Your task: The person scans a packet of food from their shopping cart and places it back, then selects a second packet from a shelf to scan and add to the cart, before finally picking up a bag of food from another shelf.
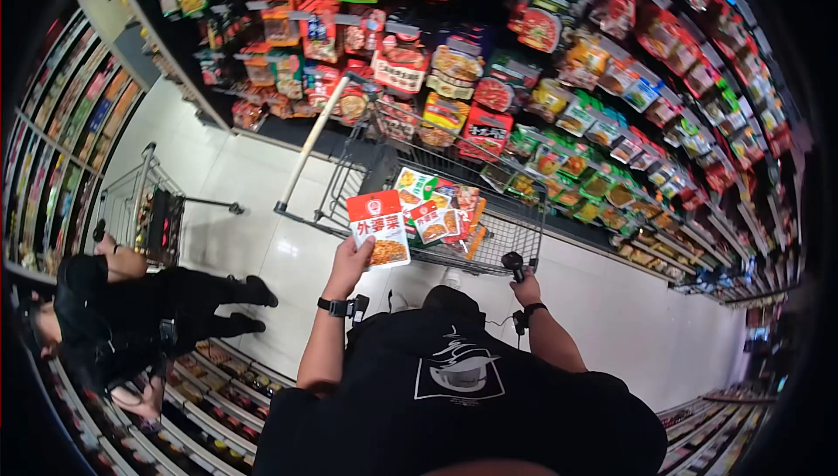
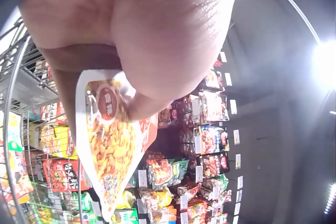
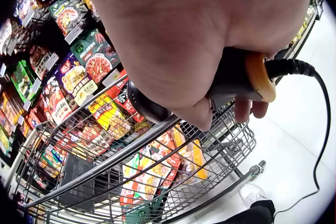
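Note:
My left hand (image 1: 352, 268) pinches a red and white food packet (image 1: 379, 229) by its lower left edge, thumb over its printed front. In the left wrist view the packet (image 2: 111, 145) shows a picture of chopped food. My right hand (image 1: 526, 287) grips a black handheld barcode scanner (image 1: 513, 263) at the cart's near right corner. The right wrist view shows the scanner's orange end (image 3: 258, 77) with a cable (image 3: 323, 145) running down from it. Several more packets (image 1: 434, 224) lie in the wire shopping cart (image 1: 515, 236), just right of the held packet.
Hanging food packets fill the shelf (image 1: 559, 92) beyond the cart. The cart's pale push handle (image 1: 310, 140) is at the left. Another person (image 1: 131, 319) in black stands at the left beside a second cart (image 1: 144, 205). White floor tiles (image 1: 611, 319) lie to the right.

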`<action>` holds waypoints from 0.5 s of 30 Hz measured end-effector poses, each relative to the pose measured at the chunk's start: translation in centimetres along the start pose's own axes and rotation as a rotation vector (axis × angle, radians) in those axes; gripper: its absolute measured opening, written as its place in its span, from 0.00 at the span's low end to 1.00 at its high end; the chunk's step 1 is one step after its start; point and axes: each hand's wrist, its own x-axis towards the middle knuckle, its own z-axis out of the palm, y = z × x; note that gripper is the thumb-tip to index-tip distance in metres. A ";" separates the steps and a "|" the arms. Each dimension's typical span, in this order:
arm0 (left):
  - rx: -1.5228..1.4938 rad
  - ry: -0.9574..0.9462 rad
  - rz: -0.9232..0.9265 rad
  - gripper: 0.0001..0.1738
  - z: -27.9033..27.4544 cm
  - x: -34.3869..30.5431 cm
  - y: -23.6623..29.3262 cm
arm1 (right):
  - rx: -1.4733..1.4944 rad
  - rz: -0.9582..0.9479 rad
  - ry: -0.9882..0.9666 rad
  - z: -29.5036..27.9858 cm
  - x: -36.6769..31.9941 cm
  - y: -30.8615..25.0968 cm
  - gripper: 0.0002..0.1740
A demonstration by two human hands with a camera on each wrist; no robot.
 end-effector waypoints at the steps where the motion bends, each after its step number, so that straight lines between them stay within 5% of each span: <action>1: 0.012 0.022 -0.016 0.13 -1.1 0.3 0.6 | 0.053 -0.021 0.036 1.6 -0.4 -0.8 0.44; 2: 0.003 0.046 -0.078 0.13 -2.2 0.5 1.1 | 0.083 -0.058 0.101 3.1 -1.0 -1.6 0.43; 3: -0.102 0.034 -0.099 0.13 4.3 0.2 -0.5 | 0.016 -0.042 0.153 -3.4 -0.5 3.8 0.43; 5: -0.312 0.074 -0.083 0.14 4.7 0.5 0.3 | 0.068 -0.010 0.125 -2.0 -1.0 3.6 0.42; 15: -0.150 0.062 -0.047 0.23 3.6 1.6 -0.6 | 0.150 0.037 0.232 -0.8 -3.0 2.9 0.35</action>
